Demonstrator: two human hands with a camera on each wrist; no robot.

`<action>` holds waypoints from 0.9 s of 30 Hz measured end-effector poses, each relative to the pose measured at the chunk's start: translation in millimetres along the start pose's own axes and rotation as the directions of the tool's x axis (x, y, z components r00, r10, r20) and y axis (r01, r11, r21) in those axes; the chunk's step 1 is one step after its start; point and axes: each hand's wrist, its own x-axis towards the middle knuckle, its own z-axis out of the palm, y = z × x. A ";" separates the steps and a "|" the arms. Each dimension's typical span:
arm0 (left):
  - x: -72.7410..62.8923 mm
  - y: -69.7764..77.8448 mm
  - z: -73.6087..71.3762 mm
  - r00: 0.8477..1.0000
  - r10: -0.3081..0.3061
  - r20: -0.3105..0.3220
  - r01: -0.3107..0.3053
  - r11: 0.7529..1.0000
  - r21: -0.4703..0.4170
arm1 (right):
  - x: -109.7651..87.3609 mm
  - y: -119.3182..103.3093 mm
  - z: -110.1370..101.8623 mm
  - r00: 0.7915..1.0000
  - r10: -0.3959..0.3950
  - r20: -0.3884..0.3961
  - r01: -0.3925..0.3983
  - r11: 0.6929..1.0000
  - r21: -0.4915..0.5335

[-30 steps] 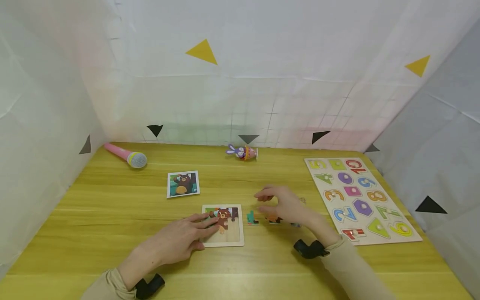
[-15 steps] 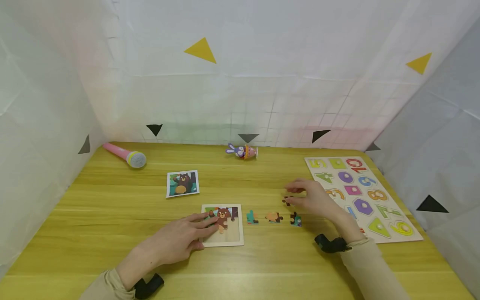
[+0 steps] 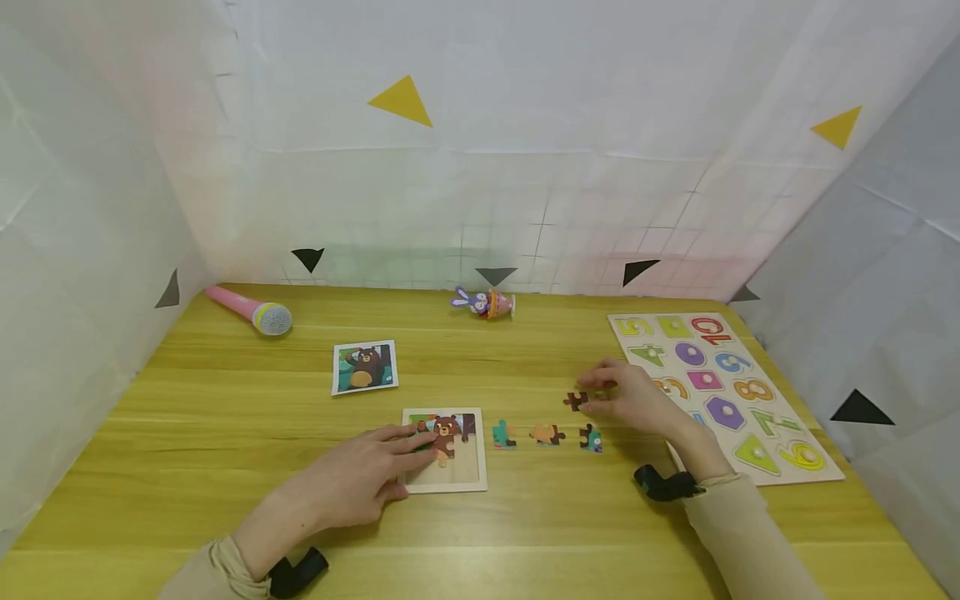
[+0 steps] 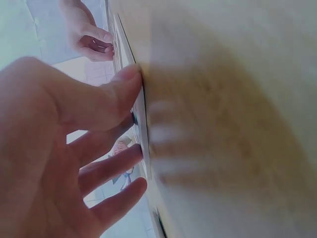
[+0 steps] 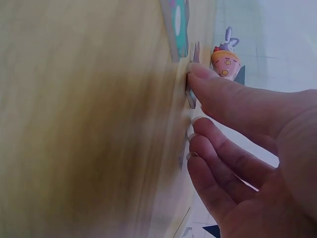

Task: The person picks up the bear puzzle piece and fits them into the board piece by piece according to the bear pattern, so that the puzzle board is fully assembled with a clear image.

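Observation:
In the head view my left hand (image 3: 360, 475) rests on the left part of a wooden puzzle tray (image 3: 482, 467), its fingers spread over the bear picture. The lower part of the tray shows bare wood. My right hand (image 3: 633, 404) is low over the table, its thumb at the edge of a dark brown jigsaw piece (image 3: 575, 402) lying flat. The right wrist view shows thumb and fingers (image 5: 203, 131) apart. Between the tray and that hand lie a teal jigsaw piece (image 3: 504, 435), an orange-and-brown jigsaw piece (image 3: 547, 435) and a dark teal jigsaw piece (image 3: 591, 438).
Behind the tray lies a bear picture card (image 3: 365, 367). A pink toy microphone (image 3: 251, 312) is at the back left, a rabbit toy (image 3: 483, 303) at the back middle. On the right, a number-and-shape board (image 3: 723, 414) lies partly behind the right wrist.
My right hand has moved right, from above the loose pieces to the dark brown piece, uncovering the others. It has since drawn slightly back from that piece. The left hand stays put.

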 end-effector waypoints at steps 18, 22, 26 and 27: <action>3.4 6.3 -0.4 0.999 -0.030 0.016 0.030 1.000 0.001 | 2.1 -1.3 1.5 0.994 -0.105 0.013 0.105 0.988 -0.117; 3.9 7.4 -1.1 0.999 -0.035 0.015 0.035 0.999 -0.004 | 2.5 -1.8 1.2 0.994 -0.111 0.017 0.112 0.982 -0.150; 4.3 7.1 -0.2 0.999 -0.043 0.013 0.043 0.999 -0.020 | 2.3 -2.8 2.2 0.994 -0.111 0.018 0.113 0.981 -0.156; 4.5 6.8 0.2 0.999 -0.044 0.012 0.044 0.999 -0.024 | 2.4 -2.9 2.5 0.993 -0.113 0.019 0.115 0.981 -0.160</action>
